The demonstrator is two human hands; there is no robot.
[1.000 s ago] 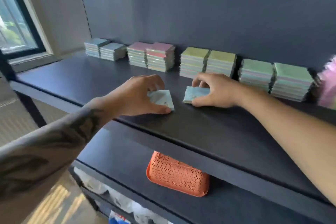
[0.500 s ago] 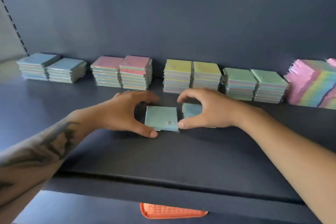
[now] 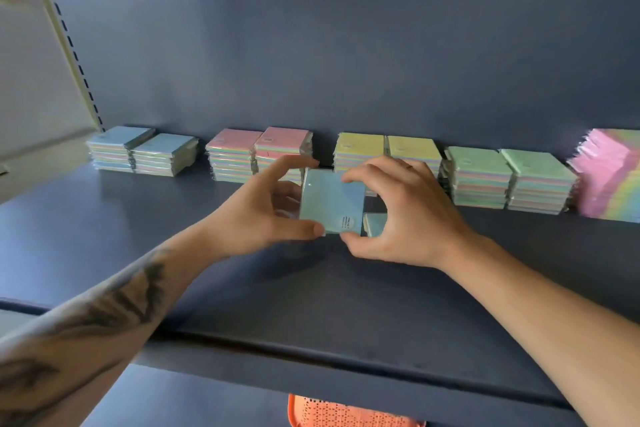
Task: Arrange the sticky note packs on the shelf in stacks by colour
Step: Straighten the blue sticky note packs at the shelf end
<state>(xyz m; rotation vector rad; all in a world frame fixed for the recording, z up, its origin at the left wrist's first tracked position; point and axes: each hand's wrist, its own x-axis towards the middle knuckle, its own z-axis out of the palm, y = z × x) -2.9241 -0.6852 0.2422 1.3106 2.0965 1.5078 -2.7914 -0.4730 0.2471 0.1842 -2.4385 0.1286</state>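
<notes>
Two hands meet over the middle of the dark shelf [image 3: 104, 253]. Both hold one blue pack [image 3: 330, 203] of sticky notes. The left hand [image 3: 263, 215] grips its left side, with the thumb at the near bottom corner and the fingers [image 3: 294, 163] curled over the top edge. The right hand [image 3: 408, 218] pinches the right side, with the thumb at the bottom corner and the fingers curled over the top. The pack is tilted up, so its blue face looks toward the camera. A small round sticker sits near its lower right corner.

A second blue pack [image 3: 374, 224] peeks out just under the right hand. It may be lying flat on the shelf, but the hand hides most of it.

Along the back edge of the shelf stands a row of stacks, side by side in pairs. Near the back left corner are two blue stacks [image 3: 142, 152]. Next come two pink stacks [image 3: 256, 152], partly hidden behind the left hand. Then two yellow stacks [image 3: 384, 149], behind the held pack. Then two green stacks [image 3: 505, 180]. By the right edge leans a messy pile of pink packs [image 3: 609, 173].

Below the front edge of the shelf, part of an orange basket [image 3: 346, 412] shows.
</notes>
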